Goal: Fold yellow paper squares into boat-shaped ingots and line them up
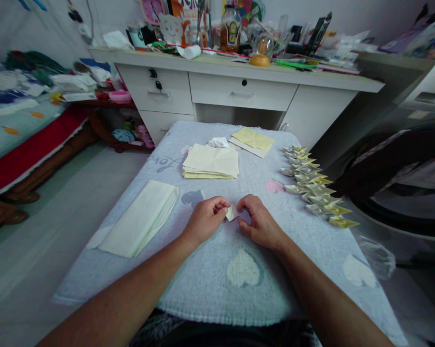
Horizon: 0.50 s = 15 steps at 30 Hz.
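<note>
A small folded piece of paper [232,213] is pinched at its left side by my left hand [208,217], just above the cloth. My right hand [259,221] is at the paper's right edge, thumb and forefinger apart and curved around that corner; whether they touch it is hard to see. Beyond my hands lies a stack of cream and yellow paper sheets [212,161]. To the right, folded paper boats [319,189], white and yellow, stand in rows along the table's edge. On the left is a long folded pile of pale paper [140,217].
A grey-blue cloth with hearts covers the table [203,284]. At its far side are a crumpled white paper [218,142] and more yellow sheets [253,140]. A cluttered white desk [242,84] stands behind, a bed [25,140] left, a washing machine [420,115] right.
</note>
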### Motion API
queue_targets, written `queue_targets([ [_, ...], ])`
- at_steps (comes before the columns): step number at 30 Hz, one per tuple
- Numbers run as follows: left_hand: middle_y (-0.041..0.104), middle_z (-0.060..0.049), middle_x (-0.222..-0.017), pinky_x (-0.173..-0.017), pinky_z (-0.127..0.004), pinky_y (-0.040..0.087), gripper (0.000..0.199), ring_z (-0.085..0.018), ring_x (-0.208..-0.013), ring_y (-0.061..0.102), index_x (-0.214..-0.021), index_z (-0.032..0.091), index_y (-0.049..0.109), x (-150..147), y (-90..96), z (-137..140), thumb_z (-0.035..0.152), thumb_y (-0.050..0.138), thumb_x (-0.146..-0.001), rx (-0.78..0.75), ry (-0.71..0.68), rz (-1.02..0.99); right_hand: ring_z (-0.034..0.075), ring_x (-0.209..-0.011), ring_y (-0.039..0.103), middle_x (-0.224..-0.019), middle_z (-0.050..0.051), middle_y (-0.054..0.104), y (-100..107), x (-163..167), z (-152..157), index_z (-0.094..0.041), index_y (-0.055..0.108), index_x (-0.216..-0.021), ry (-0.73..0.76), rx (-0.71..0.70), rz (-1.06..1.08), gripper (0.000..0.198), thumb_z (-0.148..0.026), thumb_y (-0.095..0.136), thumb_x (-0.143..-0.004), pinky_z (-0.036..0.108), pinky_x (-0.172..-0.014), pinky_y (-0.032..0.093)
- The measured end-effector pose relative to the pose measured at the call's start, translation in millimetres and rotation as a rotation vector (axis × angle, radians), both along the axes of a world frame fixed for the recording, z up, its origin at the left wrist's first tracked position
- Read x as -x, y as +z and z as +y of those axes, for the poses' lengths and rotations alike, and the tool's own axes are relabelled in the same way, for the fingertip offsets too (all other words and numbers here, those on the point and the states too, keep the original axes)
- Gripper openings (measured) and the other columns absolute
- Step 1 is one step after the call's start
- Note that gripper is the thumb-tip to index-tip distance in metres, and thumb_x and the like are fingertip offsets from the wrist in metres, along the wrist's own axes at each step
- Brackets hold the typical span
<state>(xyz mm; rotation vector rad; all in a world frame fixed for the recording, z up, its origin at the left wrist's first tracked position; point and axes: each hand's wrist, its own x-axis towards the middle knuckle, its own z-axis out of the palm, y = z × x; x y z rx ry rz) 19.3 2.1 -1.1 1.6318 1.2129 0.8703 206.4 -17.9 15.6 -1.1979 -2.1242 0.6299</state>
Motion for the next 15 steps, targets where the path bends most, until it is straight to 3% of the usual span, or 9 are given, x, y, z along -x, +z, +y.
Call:
queue_targets([
  [6,0.065,0.001,-0.074,-0.067,-0.024,0.044,0.014,-0.013,-0.07,0.059,-0.086,0.019,0.066,1,-0.2,-4,0.017,0.052,-0.086,-0.167,-0.056,0.238,0.021,-0.092,0.05,-0.095,0.006,0.058,-10,1,3,-0.019,0.059,-0.093,0.023,0.001,-0.149,0.016,-0.013,0.063,-0.079,0.035,-0.083,0.038],
  [11,0.062,-0.003,-0.087,-0.079,-0.029,0.045,0.011,-0.017,-0.087,0.059,-0.083,0.018,0.068,4,2.3,-4,0.013,0.058,-0.083,-0.342,-0.068,0.393,0.021,-0.091,0.051,-0.094,0.005,0.061,-11,1,4,-0.019,0.063,-0.093,0.033,0.002,-0.191,0.015,-0.014,0.067,-0.08,0.034,-0.083,0.038],
  [15,0.063,-0.003,-0.085,-0.082,-0.031,0.045,0.014,-0.018,-0.087,0.059,-0.082,0.019,0.069,7,3.1,-1,0.014,0.056,-0.086,-0.418,-0.181,0.438,0.02,-0.091,0.052,-0.095,0.005,0.062,-14,1,5,-0.019,0.064,-0.095,0.029,-0.029,-0.203,0.014,-0.018,0.069,-0.082,0.035,-0.083,0.039],
])
